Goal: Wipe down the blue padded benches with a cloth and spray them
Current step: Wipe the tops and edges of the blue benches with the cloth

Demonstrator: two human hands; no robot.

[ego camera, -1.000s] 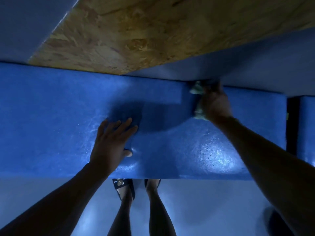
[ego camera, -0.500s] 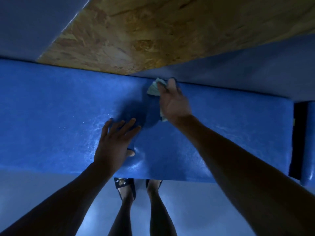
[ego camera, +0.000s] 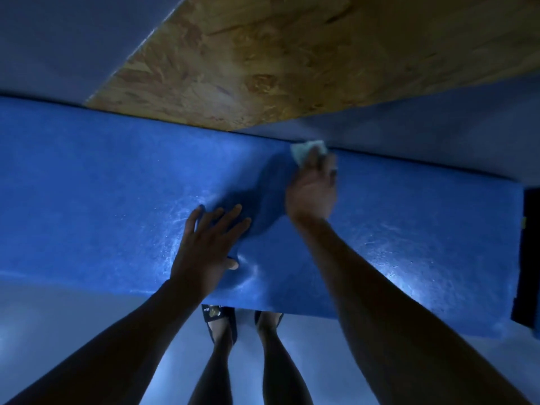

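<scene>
The bench (ego camera: 102, 200) fills the middle of the view from side to side, a long blue padded top with a fine pebbled grain. It shines in pale streaks left of the hands and glares in a wet-looking patch near its front right corner. The padding dents in under the left palm.

One cloth (ego camera: 306, 150), small and pale, sits bunched at the bench's far edge, right where the blue meets the wall. The right hand (ego camera: 311, 191) is over it, fingers bent down onto it, pressing it to the pad; only the cloth's far end peeks out past the fingertips. Whether the thumb wraps under it cannot be told. There is a ring on one finger.

The left hand (ego camera: 209, 244) lies flat on the bench nearer the front edge, fingers straight and slightly spread, thumb tucked out to the side, holding nothing.

Count: one bench in full, a sliver of a second blue one at the right border past a dark gap (ego camera: 526, 252), one cloth, two hands.

Above the bench a chipboard panel (ego camera: 277, 59) slants across the top, with grey wall either side. Below, a grey floor (ego camera: 58, 317) and two feet in dark sandals (ego camera: 219, 317), tucked just under the bench's front edge. The two forearms cross much of the lower view and hide part of the bench front.
</scene>
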